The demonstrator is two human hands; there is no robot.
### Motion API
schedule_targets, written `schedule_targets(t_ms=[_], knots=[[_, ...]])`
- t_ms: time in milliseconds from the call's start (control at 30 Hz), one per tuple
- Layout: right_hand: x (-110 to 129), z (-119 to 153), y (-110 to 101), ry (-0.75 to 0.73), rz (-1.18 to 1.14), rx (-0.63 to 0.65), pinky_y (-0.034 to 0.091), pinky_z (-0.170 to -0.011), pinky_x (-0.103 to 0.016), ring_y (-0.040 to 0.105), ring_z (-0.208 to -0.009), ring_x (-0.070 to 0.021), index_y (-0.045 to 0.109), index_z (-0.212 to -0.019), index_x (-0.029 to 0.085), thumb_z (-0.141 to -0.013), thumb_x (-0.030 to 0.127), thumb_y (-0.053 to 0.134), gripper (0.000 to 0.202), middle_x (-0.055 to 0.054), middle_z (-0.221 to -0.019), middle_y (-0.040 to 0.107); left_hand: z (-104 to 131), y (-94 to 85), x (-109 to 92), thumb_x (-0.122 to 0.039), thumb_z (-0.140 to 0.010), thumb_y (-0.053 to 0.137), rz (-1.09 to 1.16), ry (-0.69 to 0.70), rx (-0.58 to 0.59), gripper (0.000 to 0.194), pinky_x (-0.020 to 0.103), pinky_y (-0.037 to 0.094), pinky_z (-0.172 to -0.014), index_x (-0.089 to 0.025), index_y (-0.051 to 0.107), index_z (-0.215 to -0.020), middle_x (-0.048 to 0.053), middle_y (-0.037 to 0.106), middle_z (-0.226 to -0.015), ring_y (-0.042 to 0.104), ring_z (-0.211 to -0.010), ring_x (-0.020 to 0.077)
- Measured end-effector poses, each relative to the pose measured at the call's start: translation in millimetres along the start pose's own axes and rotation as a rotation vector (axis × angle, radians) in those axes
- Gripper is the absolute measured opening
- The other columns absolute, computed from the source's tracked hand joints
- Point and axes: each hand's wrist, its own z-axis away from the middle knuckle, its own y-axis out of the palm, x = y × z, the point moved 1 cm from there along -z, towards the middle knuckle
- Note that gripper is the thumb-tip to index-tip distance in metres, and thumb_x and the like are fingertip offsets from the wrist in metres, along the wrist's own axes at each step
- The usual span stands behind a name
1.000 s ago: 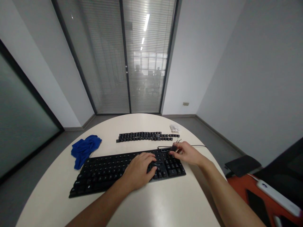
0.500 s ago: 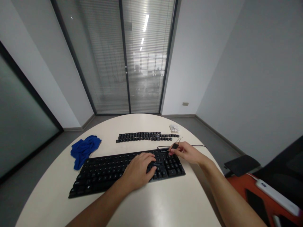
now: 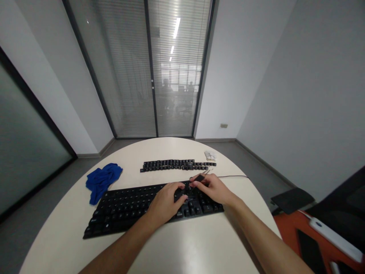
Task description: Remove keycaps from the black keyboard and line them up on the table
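A black keyboard (image 3: 125,207) lies slightly slanted on the round pale table (image 3: 194,247). Over its right-middle part rests my left hand (image 3: 167,201), thumb and fingers apart; whether anything is between them is too small to tell. Close to its right, my right hand (image 3: 212,186) pinches a small black tool (image 3: 199,177) with thin wire-like prongs pointing up and right. The fingertips of both hands nearly meet above the keys. Beyond the keyboard, loose black keycaps (image 3: 168,165) lie in rows.
A crumpled blue cloth (image 3: 104,179) lies left of the keyboard. A small clear bag (image 3: 210,155) sits at the back right. A thin cable (image 3: 234,176) runs to the table's right edge. An orange seat (image 3: 291,232) holding a white power strip (image 3: 336,239) stands at right.
My right hand has moved left with the black tool, from the number pad to beside my left hand. My left hand has shifted slightly left, its fingers more curled.
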Motion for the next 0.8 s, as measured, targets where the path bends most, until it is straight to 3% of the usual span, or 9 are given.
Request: schedule_targets(t_ms=[200,333,567,800], knots=[[7,-3,15,-0.008,-0.039,-0.019,0.055,-0.079,-0.032,0.072,-0.087,-0.0224,0.071,-0.108,0.017,-0.092,0.045,0.059,0.034,-0.007,-0.096,0.077,-3,-1.6,1,-0.022,-0.085,0.067,0.03,-0.026,-0.043,0.019,0.037,0.052,-0.088,-0.023,0.065,-0.104,0.003,0.072,-0.101,0.067,-0.096,0.0227],[3,-4,16,-0.012,0.002,0.01,0.055,-0.075,-0.032,0.07,-0.084,-0.0224,0.073,-0.107,0.018,-0.092,0.048,0.058,0.036,-0.006,-0.097,0.077,-4,-2.7,0,-0.021,-0.086,0.066,0.02,-0.015,-0.053,0.015,0.036,0.052,-0.084,-0.023,0.066,-0.101,0.002,0.073,-0.098,0.068,-0.092,0.0226],[0,-2,17,-0.03,-0.042,0.042,0.052,-0.088,-0.035,0.068,-0.096,-0.0225,0.072,-0.112,0.02,-0.094,0.048,0.055,0.037,-0.006,-0.105,0.075,-3,-1.9,2,-0.019,-0.086,0.065,0.084,0.012,-0.068,0.017,0.033,0.053,-0.082,-0.023,0.067,-0.102,0.002,0.072,-0.095,0.067,-0.089,0.0201],[-2,-3,18,0.015,-0.123,0.054,0.052,-0.087,-0.036,0.067,-0.097,-0.0232,0.073,-0.113,0.019,-0.093,0.051,0.057,0.041,-0.006,-0.103,0.075,-4,-3.8,1,-0.017,-0.085,0.065,0.158,-0.039,-0.075,0.016,0.03,0.054,-0.076,-0.022,0.067,-0.099,0.002,0.071,-0.095,0.067,-0.086,0.0187]])
